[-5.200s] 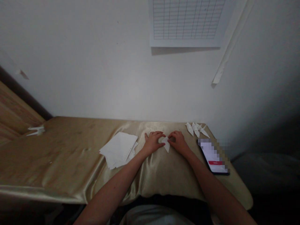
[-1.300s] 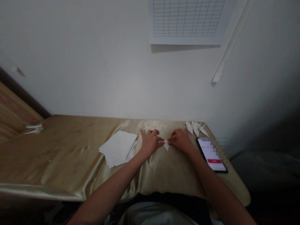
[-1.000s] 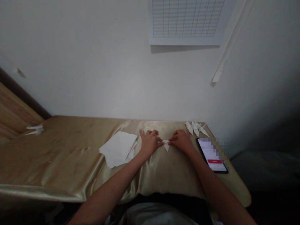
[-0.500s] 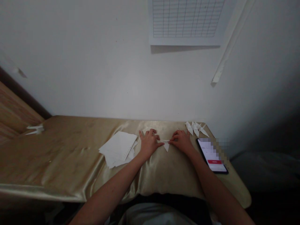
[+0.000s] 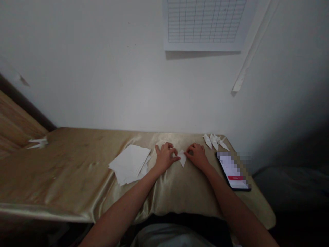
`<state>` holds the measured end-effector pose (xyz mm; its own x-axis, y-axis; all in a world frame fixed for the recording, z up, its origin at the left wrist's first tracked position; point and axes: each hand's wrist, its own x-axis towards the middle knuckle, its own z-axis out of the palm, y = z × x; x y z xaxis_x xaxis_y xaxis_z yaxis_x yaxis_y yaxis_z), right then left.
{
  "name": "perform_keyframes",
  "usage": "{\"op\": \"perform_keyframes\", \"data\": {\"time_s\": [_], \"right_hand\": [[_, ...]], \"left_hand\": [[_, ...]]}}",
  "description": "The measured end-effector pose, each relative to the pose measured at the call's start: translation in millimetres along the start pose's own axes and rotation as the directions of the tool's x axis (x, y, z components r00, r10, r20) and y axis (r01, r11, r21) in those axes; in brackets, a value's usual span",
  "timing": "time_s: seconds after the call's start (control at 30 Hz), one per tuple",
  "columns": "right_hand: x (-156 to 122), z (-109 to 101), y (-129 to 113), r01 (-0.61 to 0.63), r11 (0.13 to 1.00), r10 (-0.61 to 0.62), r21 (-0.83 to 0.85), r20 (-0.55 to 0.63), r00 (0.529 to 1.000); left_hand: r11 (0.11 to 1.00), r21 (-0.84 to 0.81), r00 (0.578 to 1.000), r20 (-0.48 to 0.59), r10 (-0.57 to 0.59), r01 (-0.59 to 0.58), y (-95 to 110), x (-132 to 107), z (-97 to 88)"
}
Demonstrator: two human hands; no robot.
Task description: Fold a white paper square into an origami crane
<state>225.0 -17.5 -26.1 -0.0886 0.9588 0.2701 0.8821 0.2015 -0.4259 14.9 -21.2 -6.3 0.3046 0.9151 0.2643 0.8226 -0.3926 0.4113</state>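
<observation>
A small piece of folded white paper [image 5: 182,159], roughly kite-shaped with one point toward me, lies on the satin-covered table between my hands. My left hand [image 5: 165,157] is at its left edge, thumb and forefinger closed in on it. On the opposite side my right hand [image 5: 198,155] pinches the right edge near the top. The fingertips partly cover both edges of the paper. To the left of my left hand sits a loose stack of white paper sheets [image 5: 130,161]. Several folded paper cranes [image 5: 214,141] rest beyond my right hand.
A phone [image 5: 232,171] with a lit screen lies by the right edge of the gold-covered table [image 5: 77,171]. Another white folded paper piece [image 5: 38,142] is at the far left. The wall stands behind, with a printed grid sheet [image 5: 205,24] on it.
The paper's upper part has gone from a flat, narrow strip to a point facing away from me. My right hand has shifted slightly, and my left hand has barely moved.
</observation>
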Motion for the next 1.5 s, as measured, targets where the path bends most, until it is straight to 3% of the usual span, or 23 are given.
{"op": "perform_keyframes", "data": {"time_s": [0.27,0.53,0.77,1.13,1.5], "right_hand": [[1,10,0,0.023,0.999,-0.024,-0.029,-0.035,0.999],[3,2,10,0.127,0.99,-0.129,0.067,0.032,0.991],[2,1,15,0.144,0.986,-0.147,0.081,0.029,0.989],[2,-1,14,0.142,0.987,-0.145,0.07,0.046,0.988],[1,-4,13,0.147,0.985,-0.153,0.089,0.07,0.986]], "left_hand": [[0.996,0.044,0.995,0.069,0.072,-0.075,-6,3,-0.3],[0.996,0.049,0.993,0.096,0.066,-0.071,-7,3,-2.4],[0.991,-0.011,0.988,0.074,0.137,-0.137,-9,3,0.1],[0.989,-0.149,0.999,0.041,0.029,-0.022,-11,9,0.6],[0.998,-0.021,0.986,0.157,0.055,-0.052,-12,8,-2.2]]}}
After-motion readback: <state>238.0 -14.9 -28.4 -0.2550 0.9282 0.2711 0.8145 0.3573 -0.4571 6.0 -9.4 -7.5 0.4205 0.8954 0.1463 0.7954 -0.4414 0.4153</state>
